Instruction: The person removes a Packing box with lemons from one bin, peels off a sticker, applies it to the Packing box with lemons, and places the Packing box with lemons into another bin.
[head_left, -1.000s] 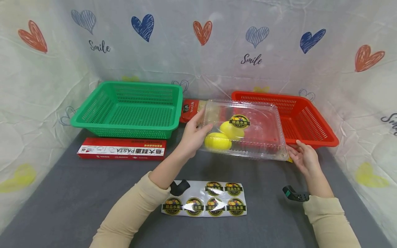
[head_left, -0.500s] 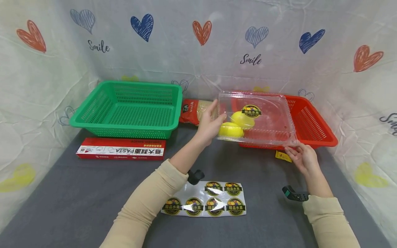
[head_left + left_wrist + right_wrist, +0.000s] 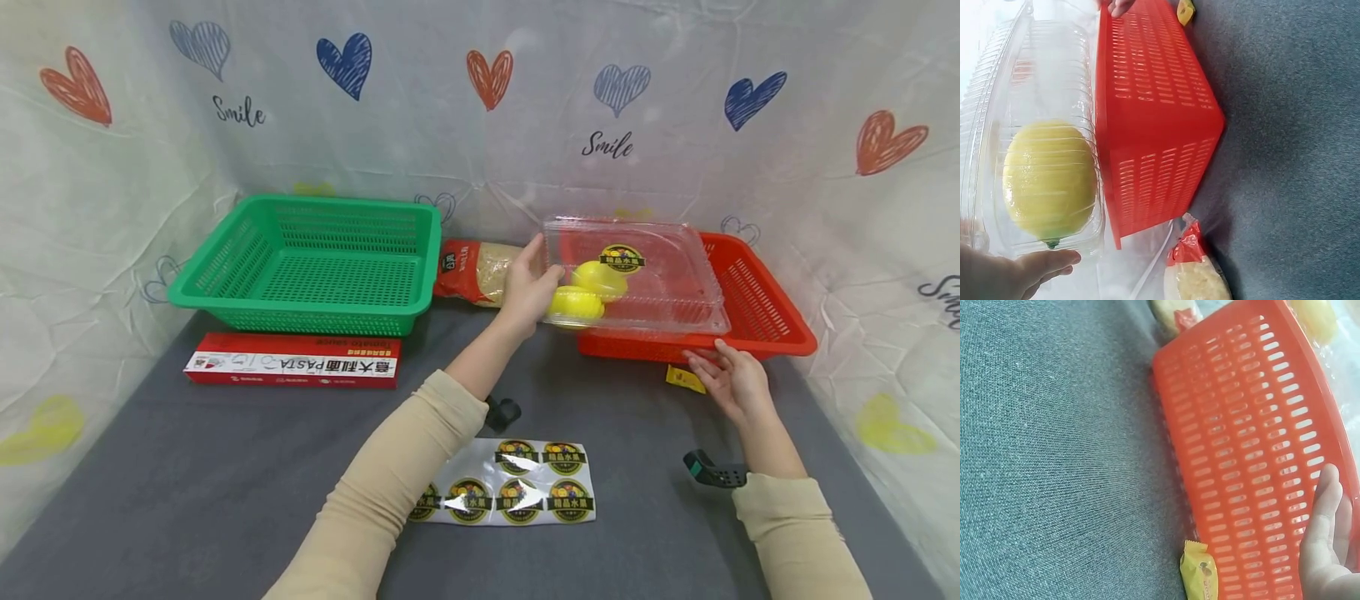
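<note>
Resting half over the near rim of the red basket (image 3: 757, 287), the clear plastic box (image 3: 637, 275) holds two lemons (image 3: 576, 302), so it likely feels light and front-heavy. Its thin, springy, slick walls seem best held at the stiff rim. The left hand (image 3: 527, 287) grips its left end; the right hand (image 3: 731, 379) lies relaxed, fingers against the basket's wall.

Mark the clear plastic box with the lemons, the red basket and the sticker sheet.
clear plastic box (image 3: 660, 275): head view, on the bare lid right of its round label.
red basket (image 3: 757, 292): head view, on its slotted right inner wall.
sticker sheet (image 3: 517, 492): head view, on a sticker in the lower row.
</note>
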Available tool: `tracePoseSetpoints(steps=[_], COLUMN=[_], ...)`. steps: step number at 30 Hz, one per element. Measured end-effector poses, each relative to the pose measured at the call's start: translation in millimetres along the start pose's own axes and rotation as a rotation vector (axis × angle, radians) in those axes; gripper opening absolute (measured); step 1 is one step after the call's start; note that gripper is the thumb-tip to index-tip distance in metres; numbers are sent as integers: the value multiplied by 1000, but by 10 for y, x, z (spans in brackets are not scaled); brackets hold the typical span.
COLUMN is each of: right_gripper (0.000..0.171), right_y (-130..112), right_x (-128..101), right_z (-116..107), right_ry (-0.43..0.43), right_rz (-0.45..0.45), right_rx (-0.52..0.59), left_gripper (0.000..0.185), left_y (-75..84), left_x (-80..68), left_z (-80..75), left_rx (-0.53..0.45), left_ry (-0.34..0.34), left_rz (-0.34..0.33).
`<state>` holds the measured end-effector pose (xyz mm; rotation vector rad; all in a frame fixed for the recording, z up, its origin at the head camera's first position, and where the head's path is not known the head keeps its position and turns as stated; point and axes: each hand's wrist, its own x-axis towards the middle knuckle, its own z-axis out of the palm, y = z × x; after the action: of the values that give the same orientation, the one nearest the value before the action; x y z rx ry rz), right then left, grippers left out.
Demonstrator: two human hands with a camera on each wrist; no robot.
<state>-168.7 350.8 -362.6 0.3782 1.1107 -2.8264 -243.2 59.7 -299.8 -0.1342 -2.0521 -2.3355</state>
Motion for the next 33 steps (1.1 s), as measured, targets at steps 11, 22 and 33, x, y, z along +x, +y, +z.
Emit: tracePoseSetpoints(steps=[11, 22, 33], right_gripper=[36, 34, 35], right_y=[-3, -4, 2], right_x=[10, 10, 23], right_z=[-15, -15, 2], right_ry=[-13, -6, 5], right_rz=[-7, -3, -2], right_rx=[-7, -13, -28], left_gripper=[59, 58, 57], left_y=[35, -7, -164], left_x=[88, 139, 176], left_z=[222, 448, 553], left_rx=[37, 71, 59], left_ry=[1, -3, 5], left_rz=[-22, -19, -37])
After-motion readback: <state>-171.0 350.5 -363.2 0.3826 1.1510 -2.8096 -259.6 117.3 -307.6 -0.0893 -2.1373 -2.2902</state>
